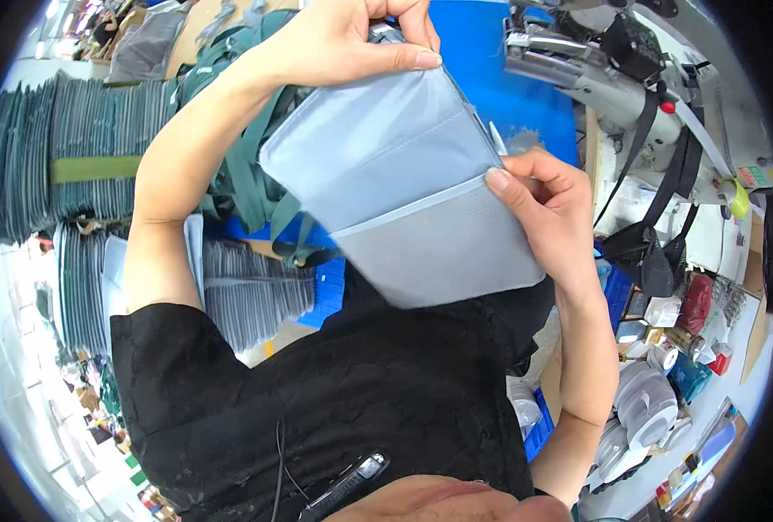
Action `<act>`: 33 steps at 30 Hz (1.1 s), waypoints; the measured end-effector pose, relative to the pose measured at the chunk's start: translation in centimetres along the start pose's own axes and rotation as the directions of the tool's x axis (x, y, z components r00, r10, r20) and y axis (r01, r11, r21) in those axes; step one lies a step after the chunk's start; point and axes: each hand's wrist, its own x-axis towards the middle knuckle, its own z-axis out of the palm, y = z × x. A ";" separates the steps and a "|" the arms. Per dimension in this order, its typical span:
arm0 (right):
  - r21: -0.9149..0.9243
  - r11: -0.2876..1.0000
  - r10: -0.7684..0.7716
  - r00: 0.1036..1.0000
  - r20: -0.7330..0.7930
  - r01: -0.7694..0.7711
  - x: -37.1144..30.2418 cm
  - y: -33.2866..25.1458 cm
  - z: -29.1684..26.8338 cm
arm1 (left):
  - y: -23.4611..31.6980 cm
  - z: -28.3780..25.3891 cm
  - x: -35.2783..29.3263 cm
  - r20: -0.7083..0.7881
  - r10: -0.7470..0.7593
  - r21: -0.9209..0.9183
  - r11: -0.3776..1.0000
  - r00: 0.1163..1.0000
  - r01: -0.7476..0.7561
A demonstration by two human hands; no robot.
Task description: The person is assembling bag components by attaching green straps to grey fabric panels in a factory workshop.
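Observation:
Between my hands hangs a grey fabric panel (412,165), roughly rectangular with rounded corners. A pale band crosses it, and the part beneath the band looks like mesh. My left hand (369,39) pinches its upper edge, thumb on the near face. Further down the right edge, my right hand (547,196) grips the panel between thumb and curled fingers. Dark green straps (251,178) lie behind the panel on the left. Whatever is behind the panel's far face is mostly hidden.
A blue work surface (543,113) lies beyond my hands, with a white sewing machine (630,96) at its right. Stacked dark green pieces (99,130) stand at the left, above a stack of grey panels (256,296). Thread cones and small tools (652,404) crowd the lower right.

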 end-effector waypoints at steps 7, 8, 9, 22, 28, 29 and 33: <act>0.242 0.967 0.093 0.993 -0.067 -0.075 3.6 -0.1 -0.3 | -6.9 -1.9 3.6 0.130 -0.094 0.091 0.992 0.987 0.082; 0.236 0.970 0.083 0.994 -0.071 -0.064 4.0 -0.3 -0.4 | -7.6 -2.2 3.9 0.124 -0.338 -0.075 0.934 0.933 0.349; 0.264 0.962 0.100 0.991 -0.087 -0.074 4.2 -0.4 -0.3 | -8.1 -2.2 3.9 0.164 -0.559 -0.239 0.777 0.813 0.583; 0.355 0.931 0.157 0.968 -0.195 -0.079 6.4 -1.3 0.3 | -10.9 -3.0 6.2 0.165 -0.373 -0.238 0.884 0.913 0.403; 0.377 0.925 0.143 0.963 -0.227 -0.048 6.4 -1.0 0.5 | -11.3 -2.6 6.0 0.178 -0.368 -0.259 0.877 0.913 0.404; 0.378 0.925 0.146 0.962 -0.230 -0.050 6.4 -0.8 0.4 | -11.3 -2.3 6.2 0.162 -0.316 -0.281 0.894 0.935 0.350; 0.366 0.930 0.139 0.948 -0.286 -0.027 6.9 -1.1 0.5 | -12.5 -2.3 6.6 0.006 -0.218 -0.065 0.974 0.976 0.218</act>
